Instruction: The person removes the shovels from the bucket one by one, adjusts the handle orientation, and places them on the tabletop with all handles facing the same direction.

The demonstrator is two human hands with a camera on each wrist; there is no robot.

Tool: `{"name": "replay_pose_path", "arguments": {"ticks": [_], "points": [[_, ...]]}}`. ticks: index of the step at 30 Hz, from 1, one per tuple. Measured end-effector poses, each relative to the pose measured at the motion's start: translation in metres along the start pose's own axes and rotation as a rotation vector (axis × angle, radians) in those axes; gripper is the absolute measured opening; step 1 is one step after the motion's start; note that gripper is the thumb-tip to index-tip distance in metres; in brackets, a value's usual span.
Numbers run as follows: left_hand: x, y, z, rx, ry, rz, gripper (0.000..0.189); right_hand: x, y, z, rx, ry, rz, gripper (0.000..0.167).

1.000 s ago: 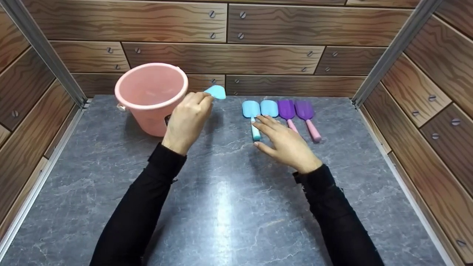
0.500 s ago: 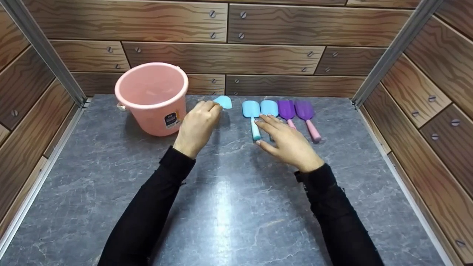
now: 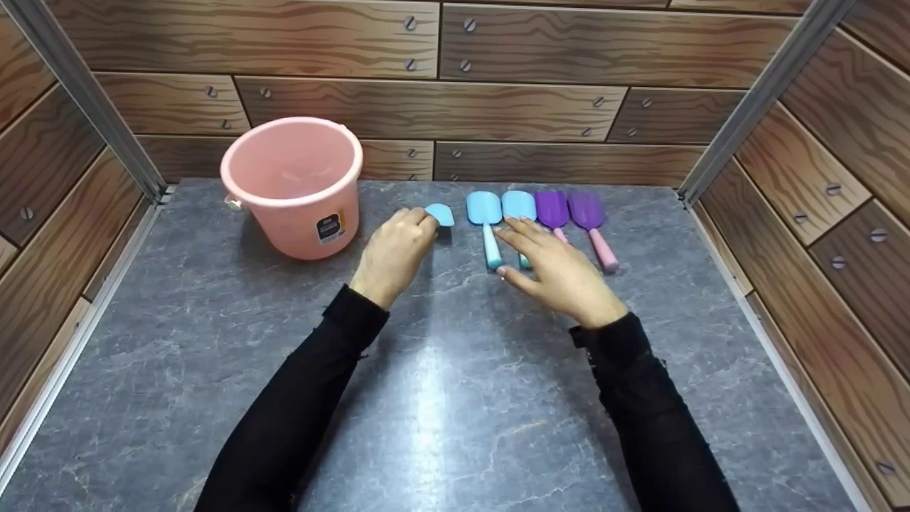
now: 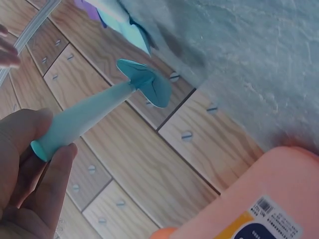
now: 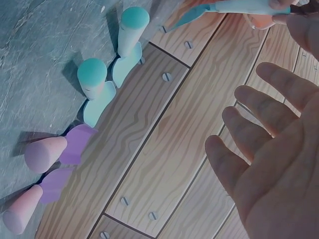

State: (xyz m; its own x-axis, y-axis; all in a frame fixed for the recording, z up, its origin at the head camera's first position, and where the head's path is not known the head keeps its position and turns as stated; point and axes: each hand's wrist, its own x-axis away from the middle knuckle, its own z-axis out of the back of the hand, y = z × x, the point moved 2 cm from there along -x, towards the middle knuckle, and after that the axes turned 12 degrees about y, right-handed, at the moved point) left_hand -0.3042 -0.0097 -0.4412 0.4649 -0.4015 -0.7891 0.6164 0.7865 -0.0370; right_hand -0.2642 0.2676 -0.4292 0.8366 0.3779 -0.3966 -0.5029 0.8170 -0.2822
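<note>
My left hand [image 3: 398, 249] pinches the handle end of a toy shovel [image 4: 82, 114] with a light blue blade and a turquoise handle. In the head view its blade [image 3: 440, 214] points away from me, raised above its shadow on the table. To the right, two blue toy shovels [image 3: 484, 208] and two purple toy shovels [image 3: 586, 210] with pink handles lie side by side, blades to the back. Over the middle of this row hovers my right hand [image 3: 561, 274], fingers spread, hiding parts of the handles. The right wrist view shows its palm with nothing in it.
Left of the shovels stands a pink bucket [image 3: 284, 231] with a label on its side and nothing visible inside. Wood-patterned panels [image 3: 526, 114] close off the back and sides of the grey marbled table [image 3: 455, 398].
My left hand has carried the blue shovel from beside the bucket rightward and lower, toward the row. My right hand has shifted very slightly right.
</note>
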Motion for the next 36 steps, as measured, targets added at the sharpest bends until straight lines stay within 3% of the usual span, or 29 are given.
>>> {"name": "replay_pose_path", "arguments": {"ticks": [22,36], "points": [[0.011,0.013,-0.024,-0.032,-0.061,-0.004,0.007,0.002,0.018,0.012,-0.005,-0.040,-0.046,0.070],[0.014,0.019,-0.043,0.037,-0.136,0.086,0.004,0.002,0.021,0.003,-0.004,-0.063,-0.014,0.071]]}}
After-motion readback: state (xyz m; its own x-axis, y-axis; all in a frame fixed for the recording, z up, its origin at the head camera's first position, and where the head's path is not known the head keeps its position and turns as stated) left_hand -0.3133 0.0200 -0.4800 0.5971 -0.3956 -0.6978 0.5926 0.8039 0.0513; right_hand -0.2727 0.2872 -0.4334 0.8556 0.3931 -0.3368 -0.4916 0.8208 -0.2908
